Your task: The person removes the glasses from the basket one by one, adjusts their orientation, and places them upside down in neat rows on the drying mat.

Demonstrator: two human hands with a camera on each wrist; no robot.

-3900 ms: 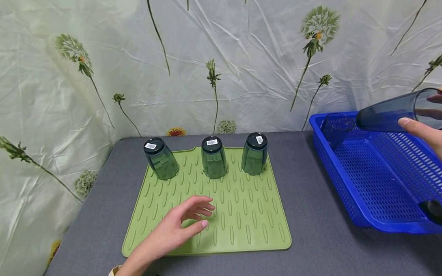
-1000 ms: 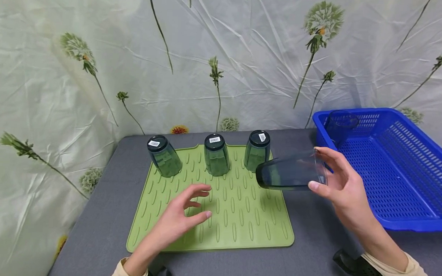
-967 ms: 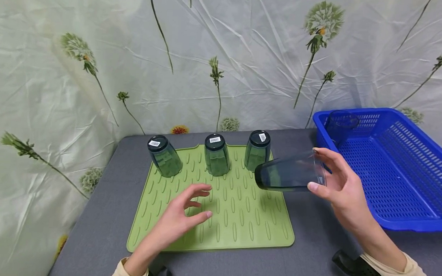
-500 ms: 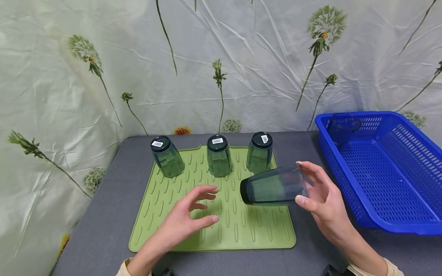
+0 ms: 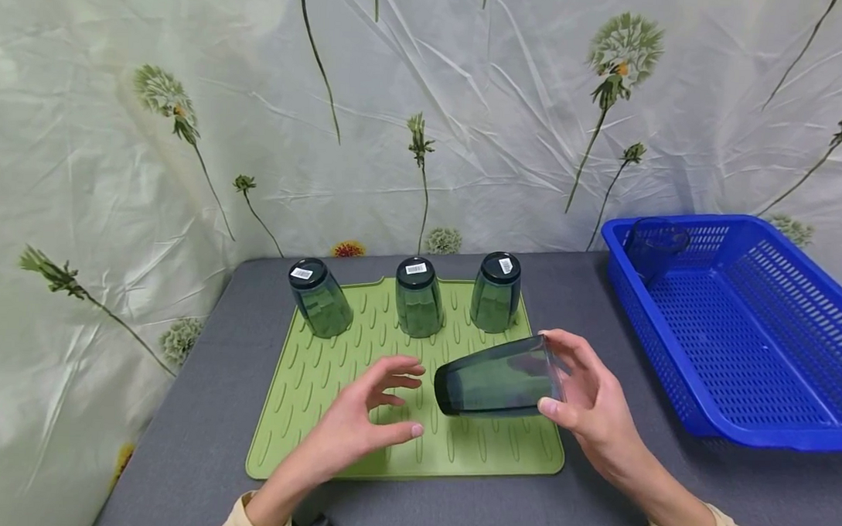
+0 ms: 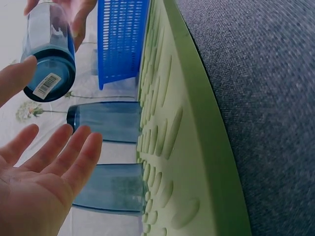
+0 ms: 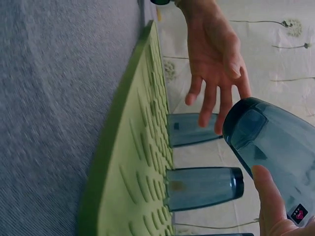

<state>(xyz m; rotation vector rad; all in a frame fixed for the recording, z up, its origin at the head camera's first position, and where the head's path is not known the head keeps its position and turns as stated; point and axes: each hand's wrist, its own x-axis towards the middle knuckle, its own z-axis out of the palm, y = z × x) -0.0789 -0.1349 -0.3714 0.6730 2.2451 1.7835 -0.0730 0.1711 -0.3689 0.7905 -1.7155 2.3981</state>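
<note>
My right hand grips a smoky blue-green drinking glass near its rim. The glass lies almost level above a green drying mat, its dark base pointing left. In the left wrist view a barcode sticker shows on that base. My left hand hovers over the mat with fingers spread, close to the base, holding nothing. Upside down along the mat's far edge stand a left glass, a middle glass and a right glass.
A blue plastic basket stands to the right of the mat, with another glass in its far left corner. Grey cloth covers the table. A flower-printed curtain hangs behind.
My right hand has carried the glass from above the basket leftward and down over the mat, toward my left hand. The left hand has stayed nearly in place. The three standing glasses have not moved.
</note>
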